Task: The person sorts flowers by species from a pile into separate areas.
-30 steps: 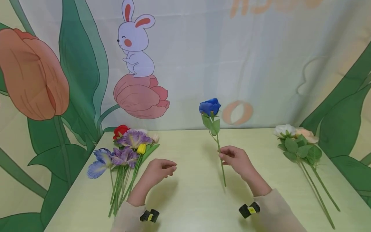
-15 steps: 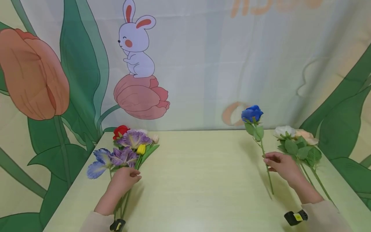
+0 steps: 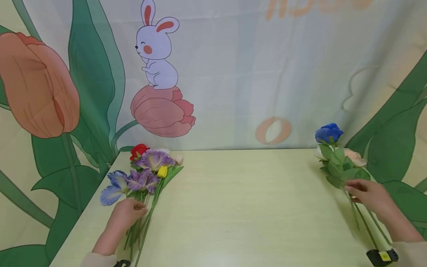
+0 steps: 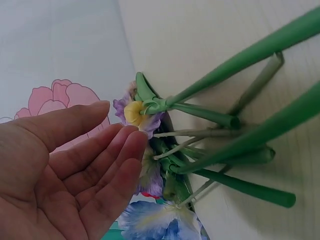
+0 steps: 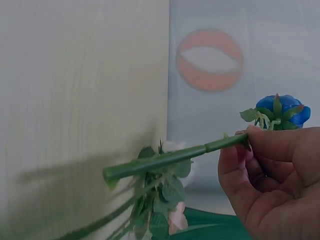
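Note:
My right hand [image 3: 370,196] pinches the green stem of a blue rose [image 3: 328,133] between thumb and fingers. In the head view the rose is upright over a white rose and a peach rose [image 3: 355,157] lying at the table's right side. The right wrist view shows the stem's cut end [image 5: 112,175] pointing away from the hand. My left hand [image 3: 125,217] is above the stems of a mixed flower bunch on the left. Its fingers are relaxed with nothing between them, as the left wrist view shows. A yellow tulip [image 3: 162,171] and purple irises [image 3: 155,159] top that bunch.
A red rose [image 3: 139,151] and a blue iris [image 3: 115,188] lie with the left bunch. The pale table [image 3: 240,207] spreads between the two groups. Behind it hangs a printed cloth [image 3: 227,74] with a rabbit and tulips.
My right hand has carried the blue rose rightward from mid-table to over the right-hand roses. My left hand has moved left and down to the stems of the left bunch.

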Demonstrator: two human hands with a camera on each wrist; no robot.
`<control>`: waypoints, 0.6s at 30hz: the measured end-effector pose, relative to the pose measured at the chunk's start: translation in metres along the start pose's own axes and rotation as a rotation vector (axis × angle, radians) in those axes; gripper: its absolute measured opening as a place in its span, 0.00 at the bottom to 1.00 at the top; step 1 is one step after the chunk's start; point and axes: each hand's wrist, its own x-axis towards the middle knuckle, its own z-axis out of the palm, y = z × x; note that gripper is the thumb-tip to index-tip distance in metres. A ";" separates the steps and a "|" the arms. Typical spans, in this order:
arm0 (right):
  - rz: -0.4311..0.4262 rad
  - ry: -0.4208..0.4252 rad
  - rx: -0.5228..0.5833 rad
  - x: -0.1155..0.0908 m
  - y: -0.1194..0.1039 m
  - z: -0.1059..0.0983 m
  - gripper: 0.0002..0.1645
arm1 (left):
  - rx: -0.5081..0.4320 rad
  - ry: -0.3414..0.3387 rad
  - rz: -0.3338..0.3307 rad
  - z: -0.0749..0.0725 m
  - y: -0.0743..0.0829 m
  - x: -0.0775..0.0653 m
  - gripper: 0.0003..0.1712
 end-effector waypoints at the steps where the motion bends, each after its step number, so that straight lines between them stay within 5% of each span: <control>1: 0.006 -0.008 -0.007 -0.001 0.003 -0.002 0.32 | 0.000 0.000 0.003 0.000 -0.001 0.000 0.16; 14: 0.124 0.016 -0.014 0.018 0.072 -0.009 0.29 | -0.018 -0.041 0.010 0.002 -0.006 -0.001 0.17; 18: 0.139 0.001 -0.014 0.017 0.078 -0.008 0.33 | -0.043 -0.051 -0.002 0.006 -0.007 -0.002 0.18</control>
